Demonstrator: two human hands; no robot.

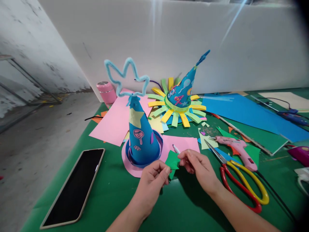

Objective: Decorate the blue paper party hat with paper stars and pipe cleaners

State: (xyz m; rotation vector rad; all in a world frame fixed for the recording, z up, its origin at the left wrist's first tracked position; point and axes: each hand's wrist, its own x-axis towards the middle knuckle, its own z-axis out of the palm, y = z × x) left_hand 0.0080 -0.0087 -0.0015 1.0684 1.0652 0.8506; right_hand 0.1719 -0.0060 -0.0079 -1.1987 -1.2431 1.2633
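A small cut piece of green paper (pixel 172 160) is held up over the table in front of me. My left hand (pixel 155 177) pinches its left side between thumb and fingers. At the paper's right edge, the closed fingertips of my right hand (pixel 196 166) grip it. Just behind the paper, a white marker pen (pixel 176 149) shows in part; whether my right fingers touch it I cannot tell. Close beyond my left hand stands a blue paper cone hat (pixel 143 141) with a pink brim, a yellow star, small drawings and a light-blue pipe-cleaner star (pixel 129 61) on top.
Scissors (pixel 238 180) and a pink glue gun (pixel 238 146) with a cord lie right of my right hand. A phone (pixel 76 187) lies at left. Behind are a second cone hat (pixel 182 90), pink paper (pixel 113 125), blue sheets (pixel 241 108), a pink bottle (pixel 106 93) and scraps.
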